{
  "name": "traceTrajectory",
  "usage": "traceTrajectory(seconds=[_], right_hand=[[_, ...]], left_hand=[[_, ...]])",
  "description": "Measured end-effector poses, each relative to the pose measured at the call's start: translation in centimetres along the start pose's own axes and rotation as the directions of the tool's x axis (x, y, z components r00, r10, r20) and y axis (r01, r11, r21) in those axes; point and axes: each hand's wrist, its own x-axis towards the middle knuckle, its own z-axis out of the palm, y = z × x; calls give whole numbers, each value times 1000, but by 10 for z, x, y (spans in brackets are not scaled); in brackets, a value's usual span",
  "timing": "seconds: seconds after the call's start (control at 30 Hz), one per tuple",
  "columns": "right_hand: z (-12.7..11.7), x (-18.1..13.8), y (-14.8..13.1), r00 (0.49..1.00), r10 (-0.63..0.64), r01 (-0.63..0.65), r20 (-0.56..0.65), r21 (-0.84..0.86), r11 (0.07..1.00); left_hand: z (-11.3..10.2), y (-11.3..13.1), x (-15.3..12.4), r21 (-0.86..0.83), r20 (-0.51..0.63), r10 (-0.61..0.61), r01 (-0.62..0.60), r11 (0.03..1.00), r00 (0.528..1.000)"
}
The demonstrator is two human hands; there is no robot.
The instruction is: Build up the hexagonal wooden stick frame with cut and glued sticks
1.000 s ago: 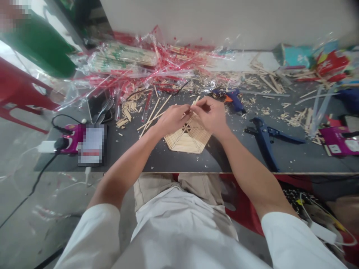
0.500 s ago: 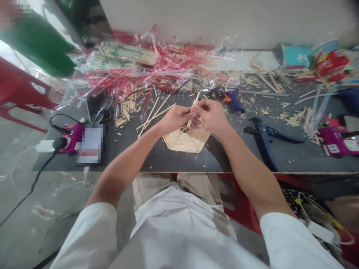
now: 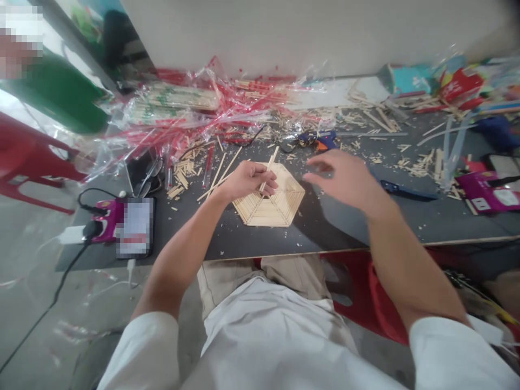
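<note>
A flat hexagon of glued wooden sticks (image 3: 276, 203) lies on the dark table (image 3: 252, 238) in front of me. My left hand (image 3: 247, 180) rests at its left edge, fingers closed on a thin wooden stick (image 3: 270, 165) that points up and away. My right hand (image 3: 345, 179) hovers to the right of the hexagon, fingers spread and holding nothing. It is blurred by motion and is above the blue cutters (image 3: 408, 190). A blue and orange glue gun (image 3: 317, 140) lies just beyond it.
Clear and red plastic wrappers with stick bundles (image 3: 182, 103) pile up at the back left. Loose sticks and offcuts (image 3: 184, 168) litter the table. A phone (image 3: 134, 225) and a purple charger (image 3: 103, 216) sit at the left edge. A purple box (image 3: 487, 195) is at the right.
My right hand has let go of the stick and swung right, opening. The left hand keeps the stick over the hexagon. The view has shifted slightly.
</note>
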Motion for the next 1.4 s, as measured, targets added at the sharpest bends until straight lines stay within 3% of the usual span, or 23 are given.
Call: traceTrajectory(seconds=[0.1, 0.17, 0.27, 0.33, 0.5, 0.67, 0.83, 0.97, 1.2, 1.4], right_hand=[[-40, -30, 29, 992, 107, -121, -66, -286, 950], [-57, -51, 55, 970, 244, -220, 6, -412, 884], [-70, -82, 91, 892, 435, -295, 123, -570, 767], [-73, -98, 107, 868, 464, -294, 176, -571, 766], [-73, -111, 117, 900, 397, -244, 180, -547, 800], [-68, -115, 107, 951, 279, -141, 135, -614, 777], [-59, -108, 75, 941, 312, -220, 129, -468, 856], [-44, -82, 42, 940, 272, -198, 207, -319, 927], [-13, -32, -7, 959, 160, -143, 236, -88, 986], [-2, -10, -32, 935, 197, -183, 295, -76, 980]], left_hand=[[-5, -4, 2, -20, -1, -18, 18, 1000, 1000], [-6, -6, 3, -31, 14, -11, 11, 999, 1000], [-6, -6, 3, -43, 20, -7, 7, 999, 1000], [-5, -4, 2, -62, 10, -13, 13, 998, 1000], [-6, -1, -1, -105, -25, -45, 43, 994, 999], [-8, -2, 0, -112, -21, -66, 64, 992, 998], [-7, -3, 2, -93, 12, -54, 55, 994, 998], [-9, -2, 1, -93, 39, -44, 47, 994, 998], [-13, 1, -3, 20, 153, -11, 8, 1000, 988], [-9, 10, -8, 74, 171, -67, 55, 996, 983]])
